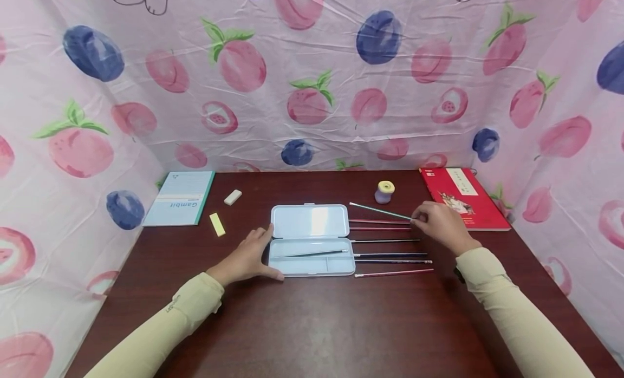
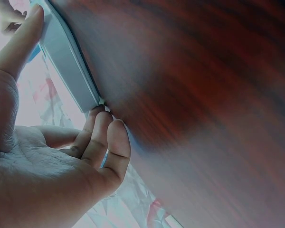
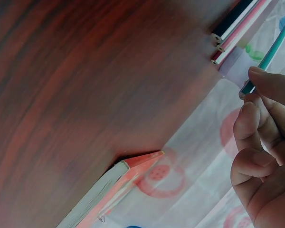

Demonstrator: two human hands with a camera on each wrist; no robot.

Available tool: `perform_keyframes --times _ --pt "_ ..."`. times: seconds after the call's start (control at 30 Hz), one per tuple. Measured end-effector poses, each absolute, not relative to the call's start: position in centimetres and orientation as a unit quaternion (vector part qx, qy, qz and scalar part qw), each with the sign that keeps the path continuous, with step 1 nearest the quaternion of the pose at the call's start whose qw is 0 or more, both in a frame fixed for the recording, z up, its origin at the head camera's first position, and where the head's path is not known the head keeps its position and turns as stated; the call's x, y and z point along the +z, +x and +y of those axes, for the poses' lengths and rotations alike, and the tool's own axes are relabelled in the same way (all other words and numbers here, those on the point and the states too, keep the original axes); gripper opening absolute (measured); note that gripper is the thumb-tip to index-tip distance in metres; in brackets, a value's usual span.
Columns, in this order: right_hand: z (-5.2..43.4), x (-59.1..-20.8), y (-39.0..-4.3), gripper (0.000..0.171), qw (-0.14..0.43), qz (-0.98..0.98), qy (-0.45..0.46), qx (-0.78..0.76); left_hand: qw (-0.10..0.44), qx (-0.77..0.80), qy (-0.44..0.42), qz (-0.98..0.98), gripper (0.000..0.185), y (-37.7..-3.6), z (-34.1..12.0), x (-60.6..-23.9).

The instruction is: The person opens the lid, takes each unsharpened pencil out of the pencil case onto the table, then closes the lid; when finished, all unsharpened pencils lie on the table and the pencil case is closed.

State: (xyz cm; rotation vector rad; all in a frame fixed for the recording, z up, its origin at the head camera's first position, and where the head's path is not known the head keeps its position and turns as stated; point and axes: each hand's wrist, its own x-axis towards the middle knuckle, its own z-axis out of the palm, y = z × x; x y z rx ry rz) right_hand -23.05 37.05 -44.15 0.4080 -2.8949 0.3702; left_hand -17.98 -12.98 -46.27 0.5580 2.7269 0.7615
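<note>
An open light-blue pencil case [image 1: 312, 221] lies on the table with a dark pencil [image 1: 312, 253] in its lower tray. My left hand [image 1: 246, 256] rests against the case's left side, thumb at the front corner and fingertips by the lid's edge. Its fingers are loosely bent in the left wrist view. My right hand [image 1: 441, 223] pinches the end of a green pencil [image 1: 380, 209] between thumb and fingertips. That pencil slants toward the lid's upper right corner. Right of the case several red, black and blue pencils [image 1: 392, 255] lie roughly side by side.
A red book [image 1: 480, 213] lies at the right, just beyond my right hand. Behind the pencils stands a small yellow-and-purple container [image 1: 384, 192]. To the left are a pale-blue notebook [image 1: 177, 199], a white eraser [image 1: 233, 197] and a yellow strip [image 1: 217, 225]. Fruit-print cloth borders the table.
</note>
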Motion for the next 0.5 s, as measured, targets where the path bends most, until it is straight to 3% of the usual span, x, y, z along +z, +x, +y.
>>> perform_keyframes --times 0.5 --pt "36.2 -44.7 -25.3 0.011 0.079 -0.978 0.155 0.112 0.129 0.264 0.188 0.937 0.137 -18.0 -12.9 -46.5"
